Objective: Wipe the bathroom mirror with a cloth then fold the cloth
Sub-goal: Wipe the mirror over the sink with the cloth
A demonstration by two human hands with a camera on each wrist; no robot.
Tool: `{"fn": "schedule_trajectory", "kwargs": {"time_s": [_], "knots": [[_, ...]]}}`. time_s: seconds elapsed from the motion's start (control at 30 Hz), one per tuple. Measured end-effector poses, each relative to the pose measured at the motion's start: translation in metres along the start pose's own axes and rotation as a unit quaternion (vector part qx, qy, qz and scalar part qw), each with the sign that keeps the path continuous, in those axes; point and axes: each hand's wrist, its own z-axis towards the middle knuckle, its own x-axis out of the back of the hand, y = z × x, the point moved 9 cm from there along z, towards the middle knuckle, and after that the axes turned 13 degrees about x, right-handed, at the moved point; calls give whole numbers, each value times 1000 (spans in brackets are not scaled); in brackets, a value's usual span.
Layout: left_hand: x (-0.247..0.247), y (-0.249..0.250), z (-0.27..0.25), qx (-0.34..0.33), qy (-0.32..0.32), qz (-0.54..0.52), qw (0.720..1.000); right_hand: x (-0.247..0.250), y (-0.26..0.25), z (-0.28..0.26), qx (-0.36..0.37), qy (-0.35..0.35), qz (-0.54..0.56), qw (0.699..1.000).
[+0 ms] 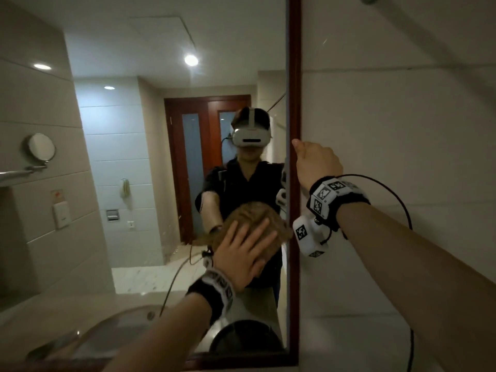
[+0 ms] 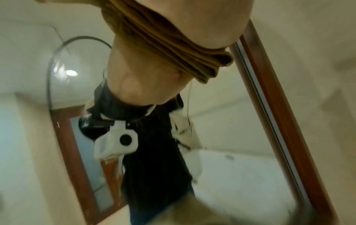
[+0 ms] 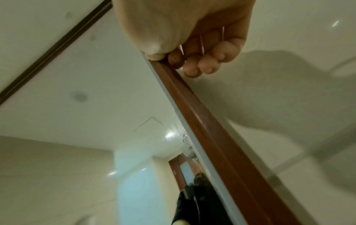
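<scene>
The bathroom mirror has a red-brown wooden frame. My left hand presses a bunched brown cloth flat against the glass near the lower right corner, fingers spread and straight. In the left wrist view the cloth is squeezed between my palm and its reflection, close to the frame. My right hand grips the frame's right edge at mid height. In the right wrist view the right hand has its thumb on the frame front and fingers curled at its wall side.
A pale tiled wall lies right of the mirror. The glass reflects a person in a headset, a wooden door, a round shaving mirror and a sink basin. Cables run from both wrist cameras.
</scene>
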Motion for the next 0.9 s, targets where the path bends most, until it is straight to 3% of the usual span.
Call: {"fn": "schedule_trajectory", "kwargs": {"time_s": [0.1, 0.17, 0.23, 0.37, 0.47, 0.53, 0.63, 0.8, 0.9], "knots": [[-47, 3, -56, -27, -99, 28, 994, -1, 1, 2, 0, 4, -17, 1000], [-47, -5, -50, -28, -116, 30, 992, -1, 1, 2, -9, 16, -11, 1000], [-21, -14, -23, -8, -85, 2, 996, -1, 0, 1, -12, 19, -4, 1000], [65, -46, 68, 110, 46, -46, 992, -1, -2, 0, -6, 8, 4, 1000], [100, -59, 111, 159, 85, -67, 981, -2, -1, 1, -12, -4, 20, 1000], [100, -50, 112, 159, 97, -63, 980, 0, -2, 1, -7, -5, 20, 1000], [62, -5, 73, 77, 78, -41, 993, 1, -7, -1, 20, -11, 4, 1000], [-55, 44, -58, -14, -109, -2, 994, -2, -1, 2, -2, -3, 3, 1000], [-82, 37, -90, -36, -171, 39, 984, -5, 1, 2, -1, 5, -1, 1000]]}}
